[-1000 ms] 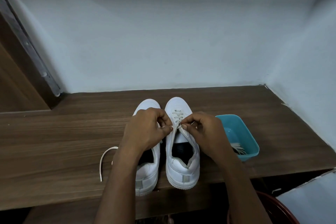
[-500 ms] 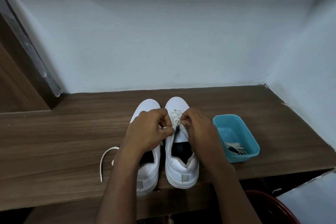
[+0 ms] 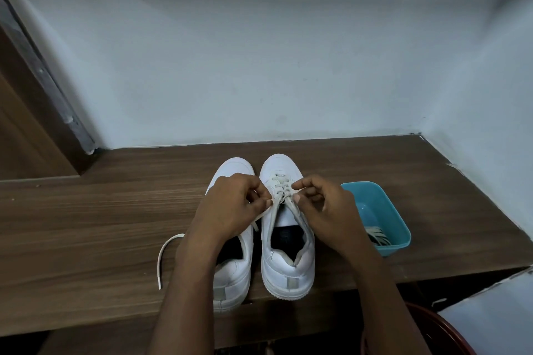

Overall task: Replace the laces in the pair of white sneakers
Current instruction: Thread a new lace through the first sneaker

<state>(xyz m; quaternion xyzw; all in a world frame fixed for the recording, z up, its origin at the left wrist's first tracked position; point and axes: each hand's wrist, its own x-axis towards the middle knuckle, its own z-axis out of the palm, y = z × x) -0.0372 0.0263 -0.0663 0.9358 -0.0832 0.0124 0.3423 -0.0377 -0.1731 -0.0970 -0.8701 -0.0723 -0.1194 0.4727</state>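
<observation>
Head view shows the left hand [image 3: 230, 206] and right hand [image 3: 324, 207] each pinching an end of the lace [image 3: 279, 183] in a tight grip — between both grips lies the white sneaker [image 3: 288, 265], long axis and laced rows running away toward its toe.

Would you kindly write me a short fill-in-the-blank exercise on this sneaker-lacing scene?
1. The left hand and right hand both pinch the lace of the sneaker on the ____.
2. The blue tub beside it holds more ____.
3. A loose lace lies on the wooden surface to the ____ of the other sneaker.
4. Both sneakers' toes point toward the ____.
Missing words: right; laces; left; wall.
</observation>
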